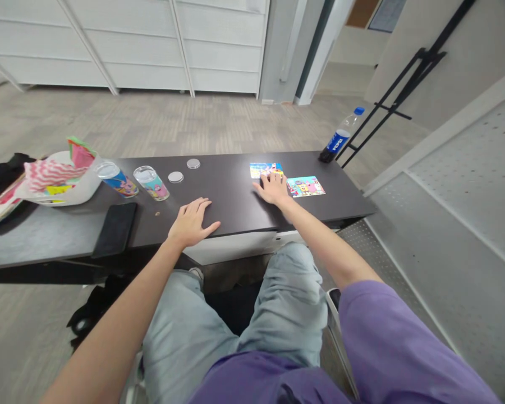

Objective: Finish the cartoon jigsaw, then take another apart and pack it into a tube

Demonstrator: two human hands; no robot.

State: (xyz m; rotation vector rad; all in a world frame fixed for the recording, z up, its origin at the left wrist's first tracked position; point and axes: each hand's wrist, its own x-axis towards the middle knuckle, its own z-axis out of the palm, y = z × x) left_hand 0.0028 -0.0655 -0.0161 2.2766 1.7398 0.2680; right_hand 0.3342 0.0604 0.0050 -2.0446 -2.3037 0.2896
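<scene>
My left hand (192,223) lies palm down at the front edge of the dark table, fingers apart, holding nothing. My right hand (272,189) rests spread at the near edge of a blue and yellow picture card (261,169), partly covering it. Just right of that hand lies a second colourful card (309,186). Two round grey-white lids (175,177) (193,163) lie beyond my left hand. To their left are two clear cups with cartoon prints, one pink and teal (154,184), the other blue (118,179).
A Pepsi bottle (338,140) with a blue cap stands at the table's far right. On the left are a black phone-like slab (115,229) and a white basket (82,193) with colourful packets. The dark tabletop (231,193) reaches my knees.
</scene>
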